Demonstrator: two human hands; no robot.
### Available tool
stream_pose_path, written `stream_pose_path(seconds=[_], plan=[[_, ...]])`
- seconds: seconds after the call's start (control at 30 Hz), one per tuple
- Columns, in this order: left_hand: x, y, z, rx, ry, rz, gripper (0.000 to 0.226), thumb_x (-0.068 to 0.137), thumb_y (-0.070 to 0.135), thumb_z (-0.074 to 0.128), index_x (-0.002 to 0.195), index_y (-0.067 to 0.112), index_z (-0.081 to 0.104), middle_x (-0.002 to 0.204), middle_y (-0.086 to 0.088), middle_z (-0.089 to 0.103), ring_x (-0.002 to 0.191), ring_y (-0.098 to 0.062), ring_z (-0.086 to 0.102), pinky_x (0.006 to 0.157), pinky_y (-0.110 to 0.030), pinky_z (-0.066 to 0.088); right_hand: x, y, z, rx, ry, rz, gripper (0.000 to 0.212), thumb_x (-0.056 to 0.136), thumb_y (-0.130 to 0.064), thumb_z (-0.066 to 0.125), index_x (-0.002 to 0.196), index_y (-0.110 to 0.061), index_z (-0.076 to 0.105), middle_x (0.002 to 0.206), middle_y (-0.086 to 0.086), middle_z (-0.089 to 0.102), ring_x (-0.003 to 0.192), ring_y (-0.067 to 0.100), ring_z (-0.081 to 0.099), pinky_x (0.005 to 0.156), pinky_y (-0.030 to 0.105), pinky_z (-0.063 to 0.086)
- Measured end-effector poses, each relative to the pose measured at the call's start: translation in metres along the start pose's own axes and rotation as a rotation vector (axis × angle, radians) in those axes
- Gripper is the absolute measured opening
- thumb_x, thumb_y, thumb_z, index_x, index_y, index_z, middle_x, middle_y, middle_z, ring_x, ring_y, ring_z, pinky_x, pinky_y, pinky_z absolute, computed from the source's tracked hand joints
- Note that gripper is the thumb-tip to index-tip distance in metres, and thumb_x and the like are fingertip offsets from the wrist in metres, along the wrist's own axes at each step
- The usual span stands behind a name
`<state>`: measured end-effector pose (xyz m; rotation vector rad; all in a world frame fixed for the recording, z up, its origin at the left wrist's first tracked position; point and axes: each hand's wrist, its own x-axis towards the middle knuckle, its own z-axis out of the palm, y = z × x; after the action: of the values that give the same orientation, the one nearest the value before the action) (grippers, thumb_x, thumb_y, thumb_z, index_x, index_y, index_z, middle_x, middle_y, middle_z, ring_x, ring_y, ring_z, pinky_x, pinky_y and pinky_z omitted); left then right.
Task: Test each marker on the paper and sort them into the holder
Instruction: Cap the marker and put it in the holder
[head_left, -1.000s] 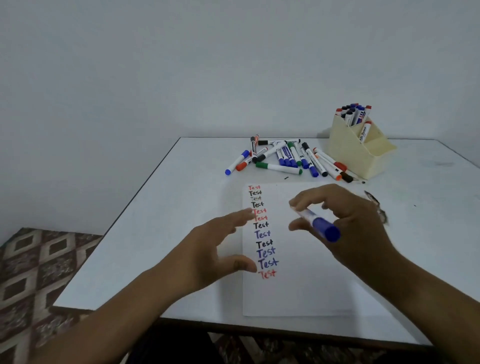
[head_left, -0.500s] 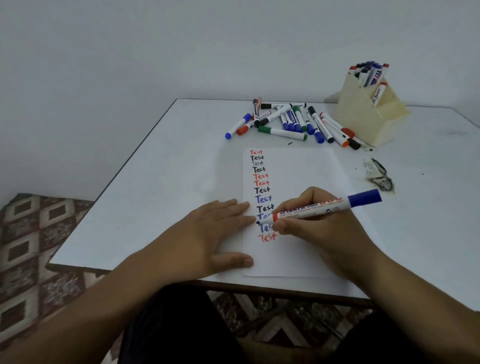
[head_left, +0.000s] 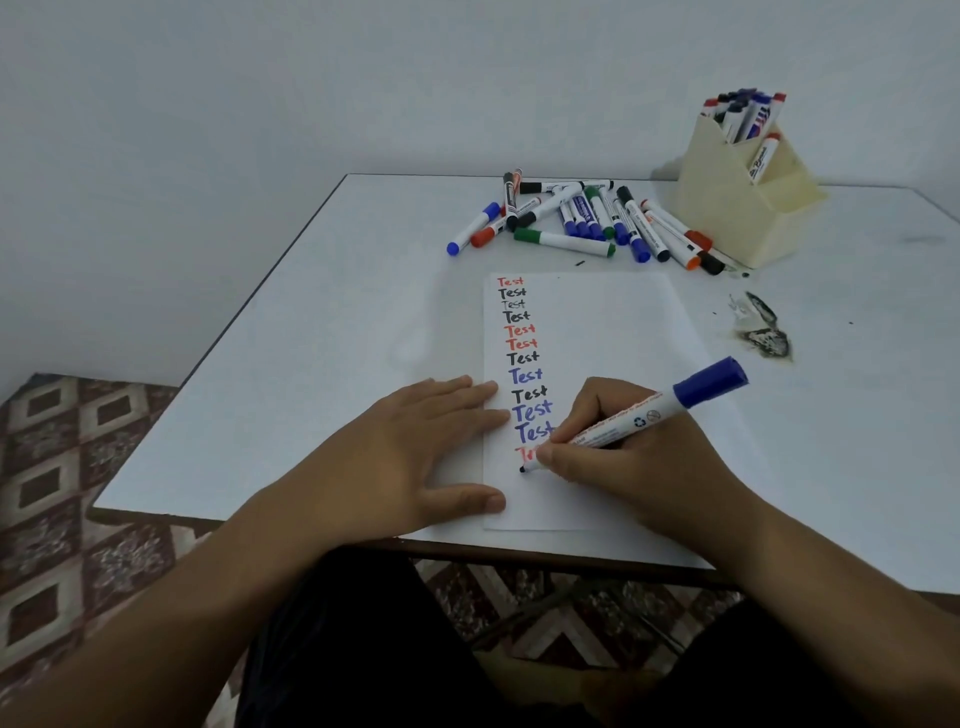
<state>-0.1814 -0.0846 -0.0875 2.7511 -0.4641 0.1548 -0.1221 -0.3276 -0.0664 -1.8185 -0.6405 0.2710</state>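
Note:
A white sheet of paper (head_left: 602, 332) lies on the table with a column of "Test" words in red, black and blue down its left side. My right hand (head_left: 628, 462) grips a white marker (head_left: 644, 415) with its blue cap stuck on the back end; the dark tip touches the paper just below the lowest red word. My left hand (head_left: 415, 452) rests flat on the table, fingertips and thumb pressing the paper's left edge. A pile of loose markers (head_left: 582, 218) lies beyond the paper. The beige holder (head_left: 727, 208) at the back right has several markers standing in it.
The white table (head_left: 322, 332) ends at a dark front edge close to my body. A dark smudge (head_left: 763, 332) marks the table right of the paper. A wall stands behind the table; patterned floor shows at the left and below.
My right hand has come down and set the marker tip on the paper below the last word. My left hand has dropped flat onto the paper's edge. The view has tilted downward.

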Motion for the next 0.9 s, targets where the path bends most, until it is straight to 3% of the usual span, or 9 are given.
stream_pose_path(seconds=[0.1,0.27,0.5,0.9], plan=[[-0.0004,-0.0004,0.0002,0.003,-0.001,-0.003,0.079,0.081,0.081,0.049,0.146,0.037,0.045,0.158,0.019,0.027,0.146,0.007,0.016,0.122,-0.03,0.017,-0.0002,0.0,0.0,0.015,-0.037,-0.001,0.022,0.079,-0.014,0.085,0.068,-0.009,0.066,0.065,0.007,0.064,0.059,0.014,0.052,0.054,0.025,0.038],[-0.0001,-0.0005,-0.0001,0.0,-0.002,-0.003,0.078,0.081,0.08,0.05,0.146,0.038,0.044,0.158,0.019,0.027,0.146,0.007,0.016,0.122,-0.034,0.02,0.001,0.0027,-0.001,0.011,0.006,-0.019,0.02,0.079,-0.019,0.085,0.072,-0.012,0.068,0.07,0.006,0.067,0.069,0.03,0.06,0.058,0.034,0.044],[-0.0003,0.0003,-0.0004,-0.01,-0.006,-0.009,0.079,0.081,0.081,0.048,0.146,0.038,0.044,0.158,0.019,0.027,0.146,0.007,0.016,0.122,-0.034,0.02,0.0009,0.0036,-0.0012,-0.022,0.045,-0.029,0.02,0.081,-0.013,0.082,0.071,-0.009,0.065,0.067,0.004,0.064,0.058,0.009,0.052,0.053,0.02,0.04],[-0.002,0.0002,-0.0004,0.009,-0.007,0.005,0.076,0.085,0.079,0.046,0.148,0.037,0.041,0.159,0.019,0.026,0.147,0.005,0.015,0.121,-0.038,0.022,-0.0029,0.0039,-0.0003,-0.04,0.037,-0.057,0.024,0.08,-0.011,0.082,0.067,-0.009,0.062,0.064,0.005,0.061,0.056,0.008,0.048,0.052,0.019,0.036]])
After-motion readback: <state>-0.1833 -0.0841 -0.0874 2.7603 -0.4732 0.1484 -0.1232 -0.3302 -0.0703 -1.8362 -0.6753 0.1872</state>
